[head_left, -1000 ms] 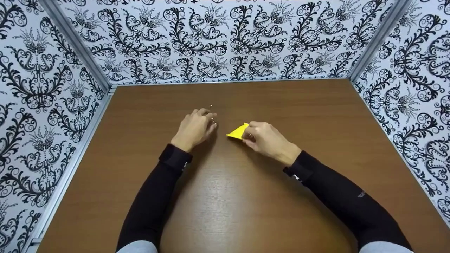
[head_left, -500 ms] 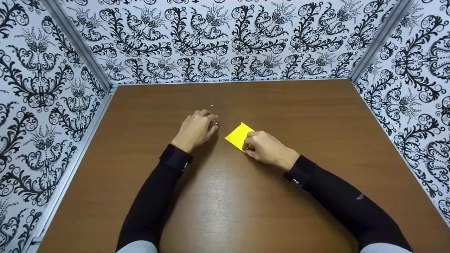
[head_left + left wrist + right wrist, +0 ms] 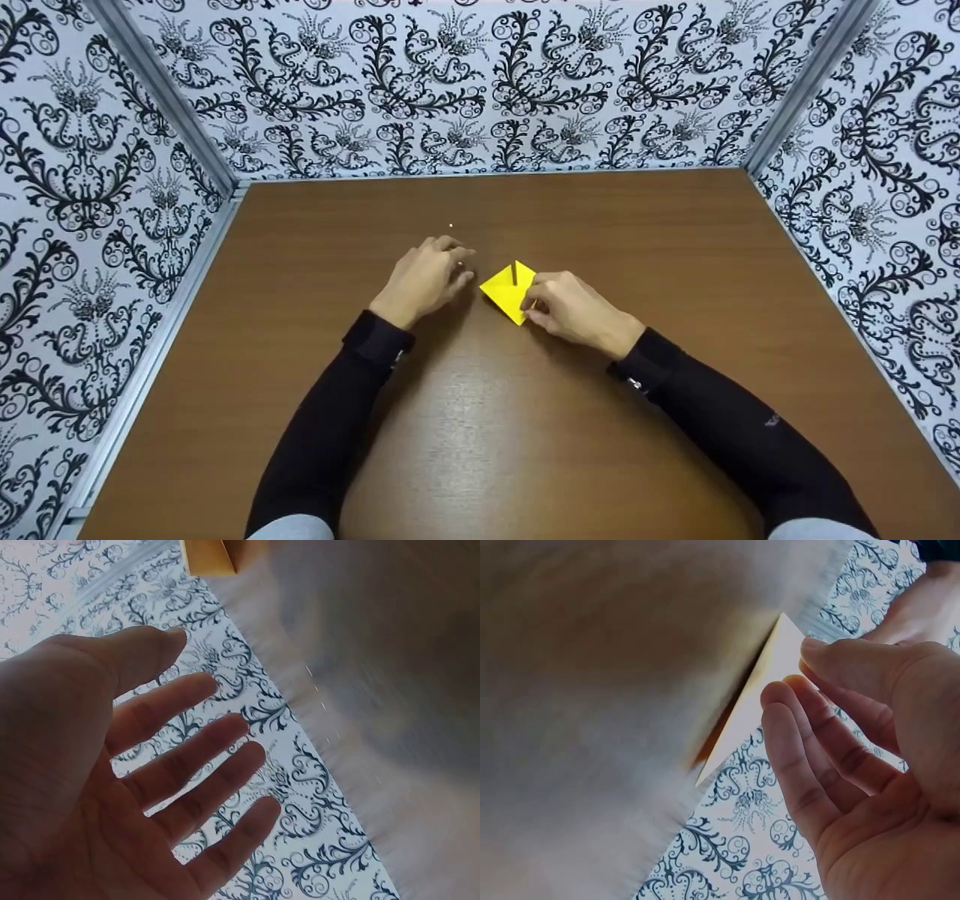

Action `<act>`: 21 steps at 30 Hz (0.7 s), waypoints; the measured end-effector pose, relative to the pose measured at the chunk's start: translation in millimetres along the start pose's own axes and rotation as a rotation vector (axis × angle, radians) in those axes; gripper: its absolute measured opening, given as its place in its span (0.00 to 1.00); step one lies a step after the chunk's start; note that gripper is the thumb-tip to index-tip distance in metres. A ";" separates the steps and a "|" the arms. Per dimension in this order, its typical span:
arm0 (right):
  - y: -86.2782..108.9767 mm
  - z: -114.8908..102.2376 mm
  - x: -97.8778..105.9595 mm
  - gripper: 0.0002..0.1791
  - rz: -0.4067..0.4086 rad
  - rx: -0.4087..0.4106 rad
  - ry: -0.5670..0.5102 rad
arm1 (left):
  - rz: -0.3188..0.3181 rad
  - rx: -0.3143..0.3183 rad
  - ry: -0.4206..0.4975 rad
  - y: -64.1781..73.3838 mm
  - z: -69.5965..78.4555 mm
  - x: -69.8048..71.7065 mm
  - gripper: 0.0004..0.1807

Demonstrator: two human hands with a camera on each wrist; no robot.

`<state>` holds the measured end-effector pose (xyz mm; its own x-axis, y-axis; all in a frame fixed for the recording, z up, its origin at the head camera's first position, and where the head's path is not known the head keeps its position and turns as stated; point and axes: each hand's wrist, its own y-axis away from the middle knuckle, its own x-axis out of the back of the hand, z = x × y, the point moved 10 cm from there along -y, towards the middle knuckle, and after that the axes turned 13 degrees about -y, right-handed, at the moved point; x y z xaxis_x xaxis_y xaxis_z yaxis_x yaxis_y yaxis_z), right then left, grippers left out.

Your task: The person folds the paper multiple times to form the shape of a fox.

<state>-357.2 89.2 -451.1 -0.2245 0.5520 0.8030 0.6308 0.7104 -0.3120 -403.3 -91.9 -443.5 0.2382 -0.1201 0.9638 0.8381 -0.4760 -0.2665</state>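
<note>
A folded piece of yellow paper [image 3: 507, 296], diamond-shaped with a dark narrow gap near its top corner, lies low over the middle of the table. My right hand [image 3: 574, 309] pinches its right side between thumb and fingertips. In the right wrist view the paper [image 3: 761, 686] looks pale and its long edge runs slantwise beside the fingers. Left of the paper, my left hand [image 3: 426, 277] hovers near the tabletop, apart from it. Its fingers [image 3: 199, 742] are spread and relaxed in the left wrist view, holding nothing, while a corner of the paper [image 3: 208, 556] shows at the top.
The brown wooden table [image 3: 457, 420] spreads out around both hands. Patterned black-and-white panels [image 3: 480, 90] enclose it at the back and both sides, with metal posts [image 3: 795, 97] in the corners. A tiny white speck [image 3: 451, 225] shows beyond my left hand.
The yellow paper has gone from a narrow tilted triangle to a wide diamond, and a dark gap now shows in it. My left hand has shifted slightly right, towards the paper.
</note>
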 end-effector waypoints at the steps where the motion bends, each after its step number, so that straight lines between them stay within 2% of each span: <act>1: -0.6 1.2 2.5 0.04 0.009 -0.013 -0.006 | 0.011 -0.016 0.008 -0.2 4.0 1.6 0.23; 6: -2.7 8.7 13.5 0.05 0.052 -0.080 -0.039 | 0.077 -0.103 0.042 -0.4 28.4 9.7 0.18; 9: -3.1 12.3 19.1 0.06 0.082 -0.106 -0.060 | 0.089 -0.152 0.051 1.1 43.9 10.6 0.16; 15: -3.4 18.0 23.8 0.05 0.115 -0.150 -0.077 | 0.037 -0.219 0.059 4.2 68.0 -0.8 0.10; 21: -3.8 23.0 22.2 0.05 0.125 -0.160 -0.064 | -0.019 -0.232 0.022 6.0 76.2 -17.8 0.05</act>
<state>-381.6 108.8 -443.7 -0.1808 0.6620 0.7273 0.7656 0.5590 -0.3184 -365.1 -26.2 -463.2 0.2112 -0.1267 0.9692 0.7060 -0.6659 -0.2409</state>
